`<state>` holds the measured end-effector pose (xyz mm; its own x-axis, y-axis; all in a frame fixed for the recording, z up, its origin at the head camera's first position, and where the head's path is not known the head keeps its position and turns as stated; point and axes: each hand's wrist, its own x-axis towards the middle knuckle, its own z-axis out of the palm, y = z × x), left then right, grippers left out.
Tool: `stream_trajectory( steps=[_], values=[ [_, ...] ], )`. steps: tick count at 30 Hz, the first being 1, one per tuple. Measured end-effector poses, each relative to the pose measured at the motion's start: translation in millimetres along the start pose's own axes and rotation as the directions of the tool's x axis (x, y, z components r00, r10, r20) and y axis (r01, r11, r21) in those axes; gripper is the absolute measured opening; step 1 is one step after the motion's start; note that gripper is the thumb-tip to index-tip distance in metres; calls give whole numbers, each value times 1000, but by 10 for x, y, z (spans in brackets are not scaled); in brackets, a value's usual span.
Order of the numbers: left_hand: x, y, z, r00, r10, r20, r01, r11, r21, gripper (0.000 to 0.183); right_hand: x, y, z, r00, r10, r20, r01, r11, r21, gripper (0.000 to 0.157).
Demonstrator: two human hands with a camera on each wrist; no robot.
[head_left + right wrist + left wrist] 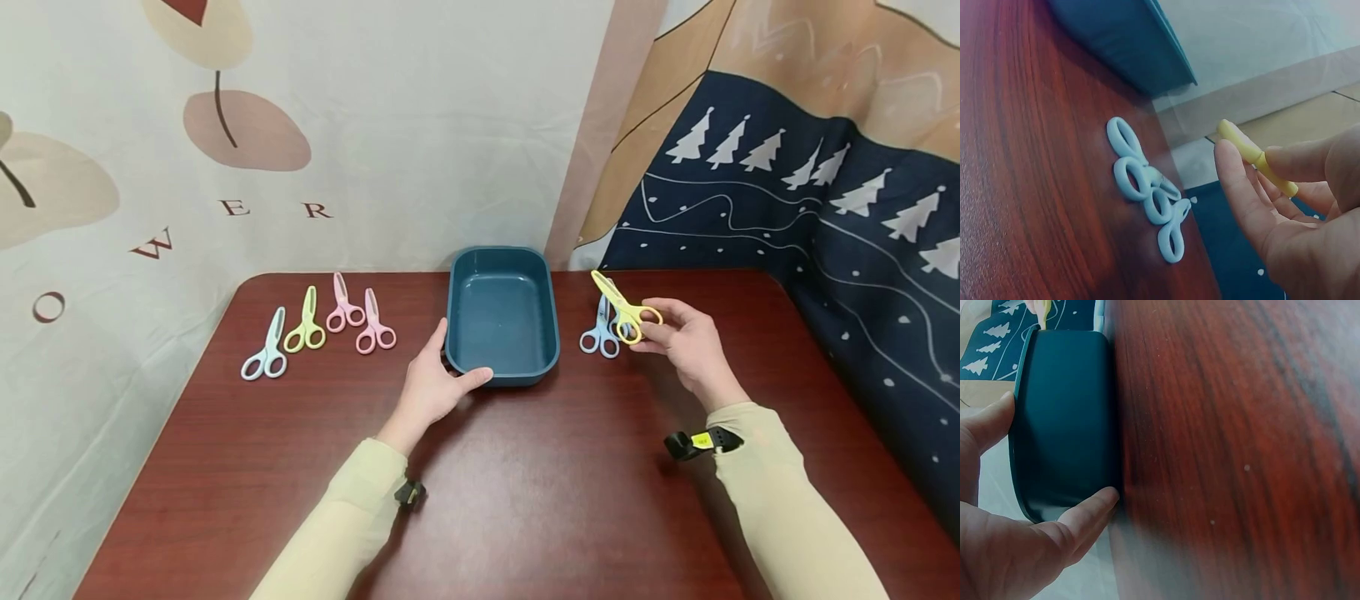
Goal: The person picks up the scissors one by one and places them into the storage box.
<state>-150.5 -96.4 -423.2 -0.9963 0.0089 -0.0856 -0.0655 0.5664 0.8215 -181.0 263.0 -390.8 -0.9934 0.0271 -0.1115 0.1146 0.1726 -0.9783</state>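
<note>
A teal rectangular bin [502,321] stands near the table's back edge. My left hand [435,382] rests on its near left corner, thumb along the front rim and straight fingers against the left wall. In the left wrist view, the thumb touches the bin's rim and the fingertips are low on its wall. My right hand [681,343] pinches a pair of yellow scissors [625,310] by the handles, blades pointing away and left. Under it, two pairs of light blue scissors [1132,178] lie overlapping on the table, right of the bin.
Left of the bin lie blue scissors [266,350], green scissors [306,325] and two pairs of pink scissors [373,325]. A patterned cloth [375,167] hangs behind the dark red wooden table [525,483], and a navy tree-print part [750,192] covers the right side.
</note>
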Motion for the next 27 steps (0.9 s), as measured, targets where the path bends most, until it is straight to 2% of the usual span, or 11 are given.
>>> stream_trajectory(
  steps=[6, 15, 27],
  values=[
    [2, -9, -2, 1000, -1, 1, 1, 1000, -2, 109, -3, -39, 53, 999, -32, 28, 32, 999, -14, 49],
    [-18, -9, 3, 1000, 2, 1, -2, 1000, -5, 110, -22, -75, 118, 998, -30, 53, 32, 999, -36, 51],
    [-4, -22, 6, 1000, 13, -9, -13, 1000, -27, 111, -37, -138, 181, 996, -48, 77, 54, 996, -71, 44]
  ],
)
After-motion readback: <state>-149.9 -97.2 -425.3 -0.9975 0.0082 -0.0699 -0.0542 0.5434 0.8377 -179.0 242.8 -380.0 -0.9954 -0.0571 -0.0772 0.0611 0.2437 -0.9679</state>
